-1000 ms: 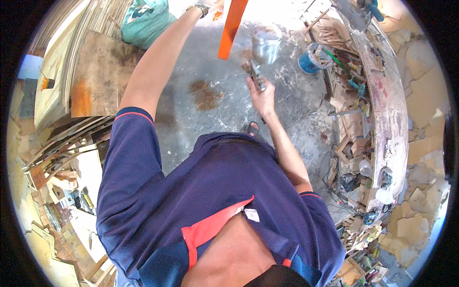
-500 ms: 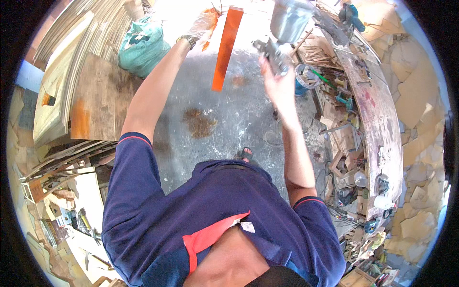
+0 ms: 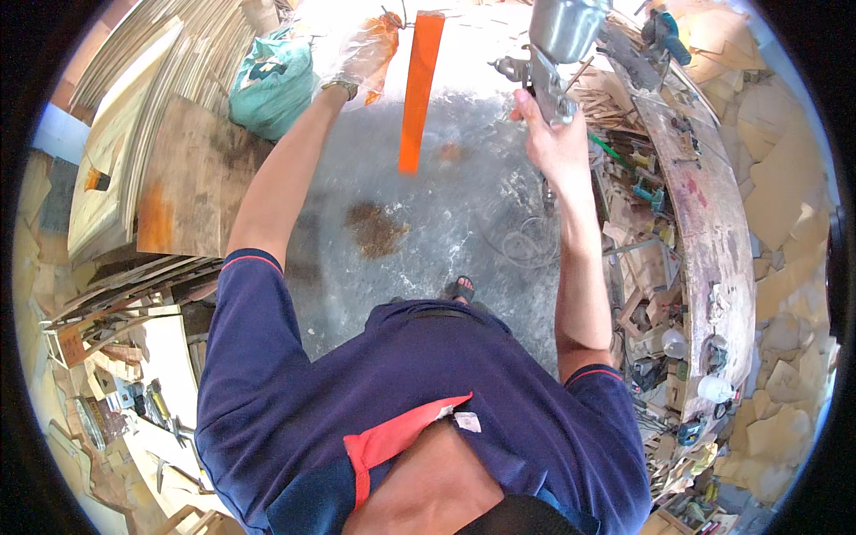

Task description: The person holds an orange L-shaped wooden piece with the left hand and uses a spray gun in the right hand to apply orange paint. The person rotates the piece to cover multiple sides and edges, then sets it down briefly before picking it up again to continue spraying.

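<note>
A clear plastic covering smeared with orange wraps my left hand (image 3: 366,58), at the top of the view. Its fingers are closed on a thin dark wire (image 3: 405,15). Just right of that hand, a long narrow orange board (image 3: 421,94) hangs upright over the floor; whether the wire carries it I cannot tell. My right hand (image 3: 555,147) is wrapped round the handle of a metal spray gun (image 3: 546,80), which has a silvery cup (image 3: 569,28) on top. The gun's nozzle end points left toward the board, with a gap between them.
Stacked plywood sheets (image 3: 125,152) and a teal sack (image 3: 272,89) stand on the left. A long worn bench (image 3: 713,232) runs down the right, with wood scraps and tools beside it. A loose hose (image 3: 526,245) lies on the stained grey floor (image 3: 428,223).
My right hand has moved right with the spray gun, farther from the orange board. My left hand and the board have shifted slightly left.
</note>
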Demonstrator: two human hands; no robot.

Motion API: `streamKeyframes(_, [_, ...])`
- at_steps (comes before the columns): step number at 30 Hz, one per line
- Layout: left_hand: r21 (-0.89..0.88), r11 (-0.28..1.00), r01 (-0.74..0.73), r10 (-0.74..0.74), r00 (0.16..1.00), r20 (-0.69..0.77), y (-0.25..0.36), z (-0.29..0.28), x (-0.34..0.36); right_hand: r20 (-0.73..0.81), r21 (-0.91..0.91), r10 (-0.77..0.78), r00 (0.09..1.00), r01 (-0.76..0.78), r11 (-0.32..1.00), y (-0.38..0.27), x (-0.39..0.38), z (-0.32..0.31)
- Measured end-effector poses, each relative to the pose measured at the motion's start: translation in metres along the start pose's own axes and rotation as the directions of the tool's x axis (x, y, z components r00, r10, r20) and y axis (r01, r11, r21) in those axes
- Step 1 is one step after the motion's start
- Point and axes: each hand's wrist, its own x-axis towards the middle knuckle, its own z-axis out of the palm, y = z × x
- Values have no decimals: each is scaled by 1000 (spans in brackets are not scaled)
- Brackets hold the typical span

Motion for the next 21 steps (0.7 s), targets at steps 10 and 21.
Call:
streamKeyframes(10, [538, 778, -325, 404, 914, -32, 34, -7, 0, 92, 164, 225, 970, -237, 958, 73, -89, 2])
streamKeyframes(21, [-398, 894, -207, 220, 975, -14, -20, -52, 35, 82, 89, 425, 902, -431, 898, 93, -126, 0])
